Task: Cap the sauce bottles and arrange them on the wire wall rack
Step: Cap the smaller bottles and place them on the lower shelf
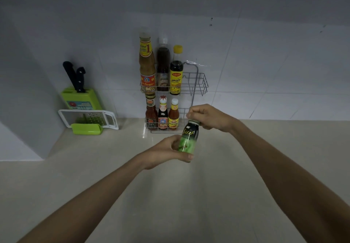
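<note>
I see the left hand (168, 151) gripping the base of the green-labelled dark sauce bottle (190, 135), which is tilted above the beige counter (189, 201). The right hand (209, 117) curls its fingers round the bottle's top. Behind, the 2-tier wire wall rack (201, 84) holds 3 tall sauce bottles (147, 66) above and 3 small sauce bottles (162, 117) below.

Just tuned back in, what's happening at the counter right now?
A person holds a green-labelled bottle tilted over the counter: the left hand grips its body, the right hand pinches its top, apparently capping it. The wire wall rack carries six bottles, three per shelf, with free room at the right end of the upper shelf.
</note>
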